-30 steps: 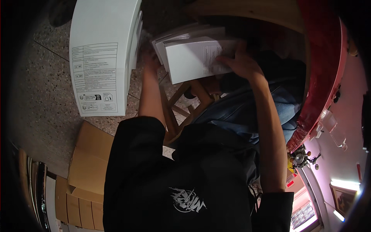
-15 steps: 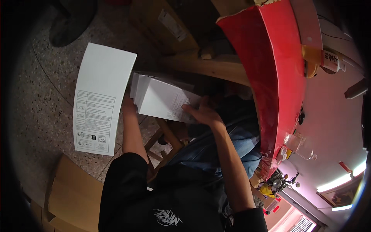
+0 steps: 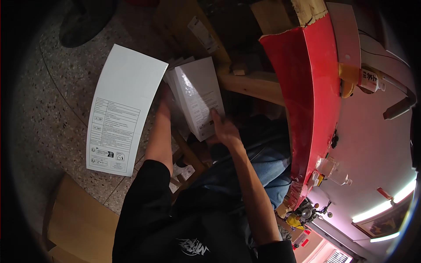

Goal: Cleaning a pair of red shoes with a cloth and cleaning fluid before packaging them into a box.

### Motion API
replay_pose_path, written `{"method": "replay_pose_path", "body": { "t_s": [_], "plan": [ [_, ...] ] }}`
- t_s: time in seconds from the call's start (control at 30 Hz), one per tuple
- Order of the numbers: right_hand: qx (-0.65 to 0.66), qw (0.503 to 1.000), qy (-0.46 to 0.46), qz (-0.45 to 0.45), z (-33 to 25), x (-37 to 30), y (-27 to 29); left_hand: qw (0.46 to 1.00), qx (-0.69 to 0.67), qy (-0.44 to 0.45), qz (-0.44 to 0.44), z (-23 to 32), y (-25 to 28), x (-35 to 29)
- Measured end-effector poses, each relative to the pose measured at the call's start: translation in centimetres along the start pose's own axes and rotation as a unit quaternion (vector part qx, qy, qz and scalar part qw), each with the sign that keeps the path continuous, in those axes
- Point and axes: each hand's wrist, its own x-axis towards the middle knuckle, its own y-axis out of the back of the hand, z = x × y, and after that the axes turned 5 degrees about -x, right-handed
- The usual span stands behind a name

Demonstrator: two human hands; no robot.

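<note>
Brown cardboard (image 3: 83, 215) lies at eight o'clock; toward ten we have a tall white printed panel (image 3: 127, 81), set just beside our left hand (image 3: 165, 94). That hand is blurred at the left edge of the white cartons (image 3: 204, 83) near twelve, perhaps steadying them; we cannot tell how far it closes. Our right hand (image 3: 226, 131) pinches the front carton, thumb over its print, likely keeping the bunch together; a red board (image 3: 302, 92) stands at two

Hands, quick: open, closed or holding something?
Left hand: blurred at the white boxes' left side; grip unclear.
Right hand: holding the white boxes at their lower right.
</note>
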Motion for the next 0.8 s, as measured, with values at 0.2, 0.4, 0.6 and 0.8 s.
{"method": "replay_pose_path", "body": {
  "t_s": [0.2, 0.4, 0.6, 0.8],
  "plan": [
    [0.115, 0.984, 0.124, 0.059, -0.9, 0.7, -2.2, 0.994, 0.037, -0.014, 0.099, 2.7, 11.0, 2.1],
    [-0.162, 0.980, 0.031, 0.110, 1.5, 2.5, -0.4, 0.941, -0.231, 0.168, 0.182, -4.8, 10.9, -8.5],
    [-0.138, 0.895, 0.390, 0.168, -8.1, -7.9, -1.1, 0.881, -0.391, 0.097, 0.248, 2.4, 21.7, -18.2],
    [-0.291, 0.630, 0.706, 0.141, -15.2, -14.2, -6.3, 0.914, -0.338, 0.062, 0.216, 5.4, 21.2, -16.8]
  ]
}}
